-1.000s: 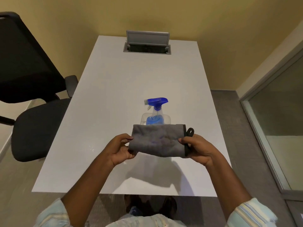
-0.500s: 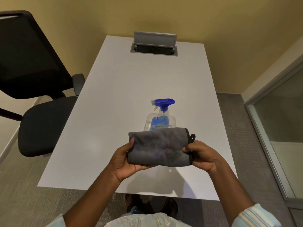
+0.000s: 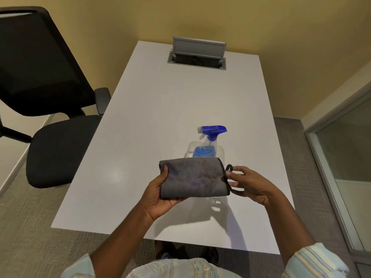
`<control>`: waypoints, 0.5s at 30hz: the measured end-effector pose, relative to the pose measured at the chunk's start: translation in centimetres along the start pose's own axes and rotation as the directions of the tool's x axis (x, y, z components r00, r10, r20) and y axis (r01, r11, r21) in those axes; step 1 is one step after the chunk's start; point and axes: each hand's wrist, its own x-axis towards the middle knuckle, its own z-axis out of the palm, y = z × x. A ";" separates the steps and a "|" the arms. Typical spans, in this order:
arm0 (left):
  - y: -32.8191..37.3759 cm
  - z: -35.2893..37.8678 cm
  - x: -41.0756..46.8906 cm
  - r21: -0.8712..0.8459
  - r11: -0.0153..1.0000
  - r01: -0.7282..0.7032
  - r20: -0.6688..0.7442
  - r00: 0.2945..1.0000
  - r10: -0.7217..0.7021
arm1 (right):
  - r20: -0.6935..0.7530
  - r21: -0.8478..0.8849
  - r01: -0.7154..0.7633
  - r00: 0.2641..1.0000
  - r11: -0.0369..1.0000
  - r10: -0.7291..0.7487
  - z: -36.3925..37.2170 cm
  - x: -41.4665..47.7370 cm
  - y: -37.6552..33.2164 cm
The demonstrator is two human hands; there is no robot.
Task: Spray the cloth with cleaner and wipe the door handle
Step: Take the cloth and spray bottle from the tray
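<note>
White table (image 3: pixel 160 117) bears a blue-triggered clear spray bottle (image 3: pixel 208 146); just before it, left hand (image 3: pixel 158 195) clasps folded grey cloth (image 3: pixel 192 179), right hand (image 3: pixel 253 187) touching with loose fingers.

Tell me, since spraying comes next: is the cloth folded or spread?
Folded. The cloth is a thick compact pad with a rounded top edge, held by the left hand.

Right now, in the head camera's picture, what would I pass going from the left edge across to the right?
black office chair → left hand → grey cloth → right hand → glass panel
</note>
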 end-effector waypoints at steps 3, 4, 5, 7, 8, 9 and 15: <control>0.8 -0.5 0.2 0.054 0.998 -0.017 -0.043 0.999 0.019 | -0.204 -0.272 0.116 0.963 0.955 -0.175 0.5 1.4 -1.3; 1.0 -0.7 0.3 0.062 0.998 -0.017 -0.057 0.998 0.021 | -0.246 -0.379 0.167 0.930 0.910 -0.273 0.9 2.0 -1.8; 1.1 -0.9 0.3 0.067 0.998 -0.019 -0.071 0.997 0.024 | -0.250 -0.454 0.219 0.899 0.863 -0.360 1.3 2.7 -2.2; 1.3 -1.3 0.5 0.063 0.998 -0.025 -0.079 0.996 0.030 | -0.201 -0.499 0.321 0.861 0.805 -0.468 2.4 3.9 -3.1; 1.4 -1.4 0.5 0.053 0.998 -0.026 -0.072 0.997 0.030 | -0.169 -0.500 0.361 0.851 0.787 -0.497 3.0 4.4 -3.4; 1.5 -1.5 0.6 0.040 0.999 -0.027 -0.061 0.998 0.030 | -0.142 -0.502 0.390 0.843 0.772 -0.518 3.6 5.0 -3.8; 2.6 -1.8 0.3 0.004 0.999 -0.042 -0.013 0.999 0.043 | -0.101 -0.499 0.413 0.845 0.762 -0.525 6.2 8.4 -4.7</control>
